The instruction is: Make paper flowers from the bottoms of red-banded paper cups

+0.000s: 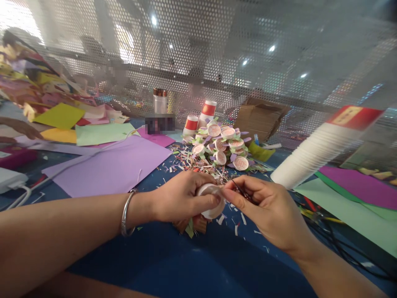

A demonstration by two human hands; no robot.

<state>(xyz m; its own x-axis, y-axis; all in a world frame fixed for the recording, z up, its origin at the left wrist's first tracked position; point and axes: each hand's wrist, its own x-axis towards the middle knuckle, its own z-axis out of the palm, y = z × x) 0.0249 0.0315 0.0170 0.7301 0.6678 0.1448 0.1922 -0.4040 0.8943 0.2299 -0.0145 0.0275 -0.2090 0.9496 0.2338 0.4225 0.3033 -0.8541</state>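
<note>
Head view: left hand (182,196), grip closed around white paper cup (214,212) over blue counter (198,265), much of cup covered. Right hand (268,205) at cup's edge, grip pinched on dark tool (243,193), mostly hidden, type unclear. Co-worker's hand (26,126) cut off, far left.

Left arm (71,234): bare, reaching in from the left edge, tilting up slightly
Left wrist (142,207): pretty much straight
Left hand (184,196): curled in a grip, thumb (207,203) pointing right
Right arm (335,267): also bare, angling up from the bottom right
Right hand (268,209): fingers (249,182) curled in, right thumb (239,201) stretched toward the left one
Gap between hands: tiny, tips basically neighbours
</note>
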